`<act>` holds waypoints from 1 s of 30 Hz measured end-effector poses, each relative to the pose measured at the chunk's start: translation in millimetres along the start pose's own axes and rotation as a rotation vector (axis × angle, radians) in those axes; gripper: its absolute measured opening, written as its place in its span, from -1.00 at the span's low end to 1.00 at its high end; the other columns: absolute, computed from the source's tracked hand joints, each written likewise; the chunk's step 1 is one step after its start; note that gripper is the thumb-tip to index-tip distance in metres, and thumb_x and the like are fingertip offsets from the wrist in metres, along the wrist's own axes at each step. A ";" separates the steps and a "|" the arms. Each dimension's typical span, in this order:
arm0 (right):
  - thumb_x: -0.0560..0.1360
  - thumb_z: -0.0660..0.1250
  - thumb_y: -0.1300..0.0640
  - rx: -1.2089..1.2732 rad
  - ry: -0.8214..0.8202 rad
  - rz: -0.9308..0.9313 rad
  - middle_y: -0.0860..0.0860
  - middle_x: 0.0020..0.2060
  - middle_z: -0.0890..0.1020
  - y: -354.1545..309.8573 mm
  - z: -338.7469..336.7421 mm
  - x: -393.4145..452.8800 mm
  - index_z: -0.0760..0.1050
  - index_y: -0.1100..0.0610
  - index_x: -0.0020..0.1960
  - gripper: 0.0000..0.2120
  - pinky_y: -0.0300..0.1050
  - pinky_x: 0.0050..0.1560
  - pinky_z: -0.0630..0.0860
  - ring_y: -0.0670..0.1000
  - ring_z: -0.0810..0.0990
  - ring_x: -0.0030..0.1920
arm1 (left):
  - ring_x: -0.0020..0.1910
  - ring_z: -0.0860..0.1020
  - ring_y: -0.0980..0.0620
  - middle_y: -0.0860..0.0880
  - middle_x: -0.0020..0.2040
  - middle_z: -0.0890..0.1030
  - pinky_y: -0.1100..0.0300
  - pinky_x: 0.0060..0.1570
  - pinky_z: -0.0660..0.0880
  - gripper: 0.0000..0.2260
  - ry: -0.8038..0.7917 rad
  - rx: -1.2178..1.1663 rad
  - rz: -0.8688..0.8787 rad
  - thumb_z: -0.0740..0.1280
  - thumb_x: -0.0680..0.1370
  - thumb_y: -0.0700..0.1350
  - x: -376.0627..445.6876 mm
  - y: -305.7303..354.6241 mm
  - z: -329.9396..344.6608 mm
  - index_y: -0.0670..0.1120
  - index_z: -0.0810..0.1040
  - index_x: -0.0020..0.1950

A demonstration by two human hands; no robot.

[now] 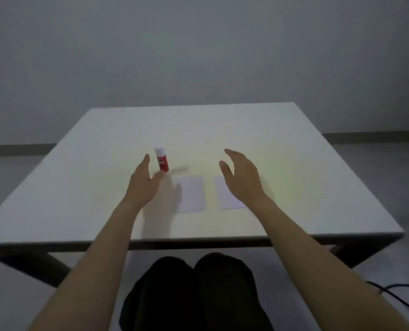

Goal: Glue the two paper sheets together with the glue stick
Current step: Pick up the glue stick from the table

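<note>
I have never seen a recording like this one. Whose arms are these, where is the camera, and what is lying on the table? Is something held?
There is no machine here. A person wears a camera on the head, looking forward and down, so the two bare arms are the person's own. This is the only picture.

On the white table stands a red glue stick with a white cap, upright. Nearer the person lie two small paper sheets, side by side and apart: the left sheet and the right sheet.

The left hand is open right beside the glue stick, not gripping it. The right hand is open above the right sheet. Nothing is held.
</note>
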State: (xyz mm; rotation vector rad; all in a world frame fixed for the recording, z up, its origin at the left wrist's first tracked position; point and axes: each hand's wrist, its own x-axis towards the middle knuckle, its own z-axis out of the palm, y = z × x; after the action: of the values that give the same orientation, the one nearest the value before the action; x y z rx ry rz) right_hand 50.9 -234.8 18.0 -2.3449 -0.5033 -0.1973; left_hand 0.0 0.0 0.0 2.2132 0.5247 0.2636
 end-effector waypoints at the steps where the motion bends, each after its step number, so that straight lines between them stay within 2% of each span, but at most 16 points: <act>1: 0.60 0.15 0.05 0.032 0.014 -0.019 0.10 0.39 0.43 -3.3 -2.9 -5.0 0.31 0.19 0.42 -0.58 0.10 0.45 0.21 0.08 0.36 0.41 | 0.51 0.21 -0.08 -0.14 0.54 0.21 0.07 0.45 0.15 -0.37 0.049 -0.047 -0.022 0.28 0.56 -0.06 -0.7 4.6 3.2 -0.18 0.07 0.53; 4: 0.59 0.19 0.05 0.054 0.022 -0.082 0.10 0.37 0.45 -11.3 -12.7 -11.4 0.33 0.18 0.41 -0.58 0.06 0.41 0.28 0.08 0.41 0.37 | 0.39 0.39 -0.17 -0.22 0.42 0.40 0.06 0.30 0.31 -0.39 0.109 -0.141 -0.061 0.33 0.53 -0.04 1.7 20.9 15.4 -0.25 0.19 0.48; 5: 0.59 0.20 0.05 0.080 0.015 -0.088 0.09 0.35 0.46 -10.9 -15.0 -8.8 0.34 0.16 0.40 -0.58 0.04 0.38 0.33 0.08 0.45 0.33 | 0.30 0.47 -0.19 -0.23 0.32 0.50 0.07 0.19 0.37 -0.49 0.123 -0.142 -0.061 0.32 0.53 -0.05 5.7 22.5 19.2 -0.26 0.31 0.40; 7: 0.58 0.22 0.03 0.130 0.000 -0.063 0.08 0.28 0.52 -12.4 -21.4 -3.3 0.36 0.13 0.38 -0.59 -0.01 0.25 0.44 0.09 0.56 0.19 | 0.10 0.57 -0.19 -0.21 0.07 0.64 0.13 -0.08 0.36 -0.74 0.169 -0.113 -0.037 0.29 0.54 -0.10 6.3 24.5 22.8 -0.23 0.51 0.14; 9: 0.56 0.24 0.02 0.181 -0.024 -0.033 0.05 0.14 0.59 -11.7 -23.6 -1.2 0.41 0.11 0.34 -0.62 -0.03 0.12 0.50 0.10 0.64 -0.02 | -0.05 0.60 -0.17 -0.14 -0.13 0.67 0.17 -0.20 0.31 -0.87 0.200 -0.112 -0.007 0.29 0.52 -0.11 1.9 24.4 22.7 -0.15 0.58 -0.10; 10: 0.56 0.25 0.02 0.197 -0.036 -0.022 0.03 0.06 0.61 -12.9 -23.5 -0.5 0.44 0.10 0.31 -0.65 -0.03 0.09 0.52 0.09 0.65 -0.10 | -0.10 0.61 -0.13 -0.09 -0.18 0.67 0.18 -0.23 0.32 -0.88 0.197 -0.127 0.011 0.30 0.51 -0.11 -0.8 24.4 22.5 -0.11 0.59 -0.15; 12: 0.55 0.25 -0.01 0.253 -0.041 0.005 0.00 -0.08 0.63 -16.3 -22.1 7.1 0.50 0.10 0.25 -0.68 -0.14 -0.02 0.55 0.00 0.65 -0.25 | -0.17 0.58 -0.02 -0.05 -0.17 0.67 0.26 -0.24 0.36 -0.91 0.178 -0.153 0.086 0.37 0.47 -0.09 -4.0 27.1 18.2 -0.07 0.62 -0.10; 14: 0.54 0.22 -0.11 0.316 -0.039 0.052 0.03 -0.23 0.67 -24.5 -20.0 17.1 0.54 0.12 0.16 -0.63 -0.37 -0.31 0.49 -0.15 0.58 -0.47 | -0.20 0.53 0.06 0.01 -0.16 0.61 0.38 -0.27 0.34 -0.85 0.154 -0.074 0.194 0.43 0.43 -0.07 -5.9 31.5 13.6 -0.03 0.64 -0.03; 16: 0.52 0.13 -0.26 0.337 -0.079 0.157 0.05 -0.37 0.67 -35.8 -18.0 26.7 0.56 0.15 0.04 -0.49 -0.33 -0.47 0.43 -0.10 0.51 -0.58 | -0.21 0.49 0.11 0.10 -0.17 0.53 0.39 -0.29 0.33 -0.81 0.130 0.064 0.294 0.47 0.39 -0.06 -10.2 37.8 12.2 0.01 0.64 -0.02; 18: 0.50 0.03 -0.35 0.354 -0.209 0.292 0.09 -0.47 0.64 -46.3 -16.1 32.4 0.56 0.19 -0.08 -0.36 -0.22 -0.48 0.42 -0.02 0.48 -0.61 | -0.20 0.48 0.13 0.13 -0.14 0.52 0.37 -0.30 0.33 -0.78 0.130 0.151 0.371 0.48 0.37 -0.05 -13.8 44.3 11.9 0.02 0.64 0.00; 20: 0.50 0.01 -0.35 0.378 -0.327 0.358 0.11 -0.51 0.60 -52.9 -12.9 34.3 0.56 0.23 -0.17 -0.33 -0.23 -0.50 0.40 0.00 0.44 -0.62 | -0.20 0.48 0.13 0.09 -0.10 0.56 0.34 -0.32 0.33 -0.77 0.156 0.201 0.447 0.48 0.37 -0.06 -18.2 51.1 11.6 0.01 0.64 0.01; 24: 0.58 0.17 -0.01 0.431 -0.357 0.219 0.08 -0.44 0.54 -46.8 -6.9 35.4 0.49 0.19 -0.29 -0.63 -0.23 -0.47 0.37 -0.04 0.41 -0.55 | -0.21 0.53 0.04 0.04 -0.11 0.60 0.26 -0.32 0.32 -0.81 0.210 0.282 0.563 0.48 0.38 -0.07 -23.3 60.4 12.5 -0.01 0.65 -0.02; 27: 0.52 0.31 0.19 0.530 -0.388 0.103 0.08 -0.17 0.53 -38.6 -8.2 34.7 0.49 0.14 -0.05 -0.97 -0.25 -0.34 0.47 -0.02 0.49 -0.36 | -0.23 0.50 0.08 0.06 -0.10 0.60 0.30 -0.38 0.27 -0.81 0.208 0.273 0.509 0.47 0.38 -0.03 -23.3 59.0 13.0 0.03 0.66 -0.02; 28: 0.50 0.35 0.17 0.536 -0.395 0.095 0.08 -0.10 0.52 -36.7 -9.0 33.9 0.48 0.11 0.07 -0.83 -0.22 -0.28 0.51 0.00 0.53 -0.30 | -0.23 0.51 0.09 0.07 -0.10 0.60 0.34 -0.39 0.27 -0.81 0.204 0.262 0.490 0.47 0.38 -0.03 -22.7 57.8 13.2 0.03 0.66 -0.02; 30: 0.50 0.33 -0.04 0.501 -0.416 0.174 0.07 -0.08 0.55 -37.8 -10.3 34.9 0.43 0.10 0.20 -0.65 -0.18 -0.28 0.54 0.02 0.59 -0.30 | -0.22 0.54 0.06 0.08 -0.10 0.60 0.38 -0.38 0.26 -0.81 0.201 0.266 0.474 0.47 0.38 -0.01 -21.1 55.9 13.1 0.04 0.65 -0.02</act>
State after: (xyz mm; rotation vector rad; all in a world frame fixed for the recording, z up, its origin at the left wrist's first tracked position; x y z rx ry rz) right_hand 67.2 -206.2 58.9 -1.9150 -0.4745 0.4580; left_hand 1.6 -50.5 34.5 2.5677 0.1346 0.7041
